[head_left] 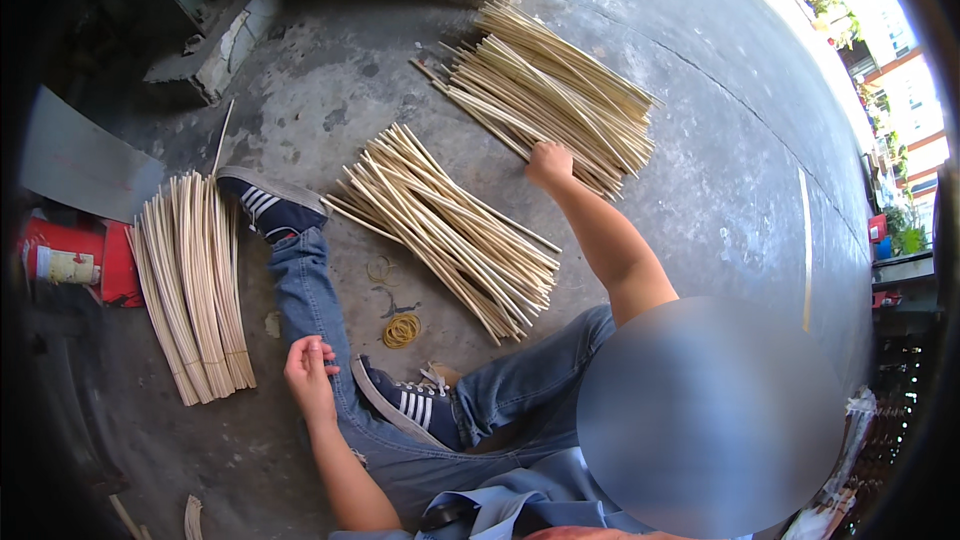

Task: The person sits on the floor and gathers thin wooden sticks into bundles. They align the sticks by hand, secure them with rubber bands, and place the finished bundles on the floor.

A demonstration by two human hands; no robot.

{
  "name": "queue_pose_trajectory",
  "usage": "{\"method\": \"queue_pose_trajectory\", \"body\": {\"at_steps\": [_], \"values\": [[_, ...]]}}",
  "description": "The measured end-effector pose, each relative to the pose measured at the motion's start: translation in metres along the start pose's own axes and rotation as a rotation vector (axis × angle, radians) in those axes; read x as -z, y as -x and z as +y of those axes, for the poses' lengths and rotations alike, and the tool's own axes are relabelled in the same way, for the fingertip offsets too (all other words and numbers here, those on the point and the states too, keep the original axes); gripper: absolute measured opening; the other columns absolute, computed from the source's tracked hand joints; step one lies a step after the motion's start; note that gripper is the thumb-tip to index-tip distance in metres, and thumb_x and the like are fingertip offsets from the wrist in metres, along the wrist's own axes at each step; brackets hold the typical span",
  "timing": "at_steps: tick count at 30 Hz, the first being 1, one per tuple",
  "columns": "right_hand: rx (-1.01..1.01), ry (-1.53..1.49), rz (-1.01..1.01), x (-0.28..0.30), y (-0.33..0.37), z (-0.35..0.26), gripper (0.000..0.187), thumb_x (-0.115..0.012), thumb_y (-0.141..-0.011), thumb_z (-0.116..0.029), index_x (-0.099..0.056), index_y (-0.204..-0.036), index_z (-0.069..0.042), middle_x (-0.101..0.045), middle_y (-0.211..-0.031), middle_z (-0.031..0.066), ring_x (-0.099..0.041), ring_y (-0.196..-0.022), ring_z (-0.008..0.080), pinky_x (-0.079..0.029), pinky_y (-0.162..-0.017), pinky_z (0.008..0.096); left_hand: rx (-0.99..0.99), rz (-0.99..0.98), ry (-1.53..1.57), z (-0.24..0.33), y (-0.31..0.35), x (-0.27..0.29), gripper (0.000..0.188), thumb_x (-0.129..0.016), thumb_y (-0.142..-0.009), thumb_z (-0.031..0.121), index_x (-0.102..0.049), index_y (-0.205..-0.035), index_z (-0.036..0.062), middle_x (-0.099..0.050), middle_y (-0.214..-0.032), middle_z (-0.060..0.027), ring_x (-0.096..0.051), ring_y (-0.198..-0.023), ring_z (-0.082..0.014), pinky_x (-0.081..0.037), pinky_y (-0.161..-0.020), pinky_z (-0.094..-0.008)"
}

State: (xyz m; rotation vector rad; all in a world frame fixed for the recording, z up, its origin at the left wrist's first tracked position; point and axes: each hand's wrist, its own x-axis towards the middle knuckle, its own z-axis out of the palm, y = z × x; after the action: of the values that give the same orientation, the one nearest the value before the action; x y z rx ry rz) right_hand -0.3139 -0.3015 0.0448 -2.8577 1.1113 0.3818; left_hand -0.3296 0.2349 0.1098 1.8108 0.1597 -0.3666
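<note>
My right hand (550, 165) reaches out to the near edge of a far pile of thin pale wooden sticks (560, 85). Its fingers are closed on a stick there; the fingertips are partly hidden. My left hand (312, 370) is held over my left shin, fingers loosely bent and apart, with nothing visible in it. Between my feet and the far pile lies a second loose pile of sticks (450, 230), some crossing at angles. Tied bundles of sticks (195, 290) lean side by side at the left.
A coil of yellowish rubber bands (401, 330) lies on the concrete floor near my shoe (410, 405), with a few loose bands (381, 270) beyond. Red containers (75, 258) stand behind the bundles. A broken concrete block (215, 50) sits at the far left. More stick ends (192, 518) show lower left.
</note>
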Motion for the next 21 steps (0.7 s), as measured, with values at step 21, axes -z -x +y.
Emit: {"method": "queue_pose_trajectory", "body": {"at_steps": [21], "values": [[0.179, -0.453, -0.275, 0.001, 0.081, -0.029, 0.070, -0.070, -0.083, -0.057, -0.069, -0.123, 0.001, -0.068, -0.126, 0.0235, -0.067, -0.114, 0.0385, -0.053, -0.098, 0.0440, 0.389, -0.499, 0.197, 0.003, -0.013, -0.181, 0.076, -0.068, -0.101, 0.037, -0.031, -0.157, 0.0004, -0.056, -0.140, -0.0189, -0.058, -0.125, -0.0274, -0.051, -0.102, -0.0458]]}}
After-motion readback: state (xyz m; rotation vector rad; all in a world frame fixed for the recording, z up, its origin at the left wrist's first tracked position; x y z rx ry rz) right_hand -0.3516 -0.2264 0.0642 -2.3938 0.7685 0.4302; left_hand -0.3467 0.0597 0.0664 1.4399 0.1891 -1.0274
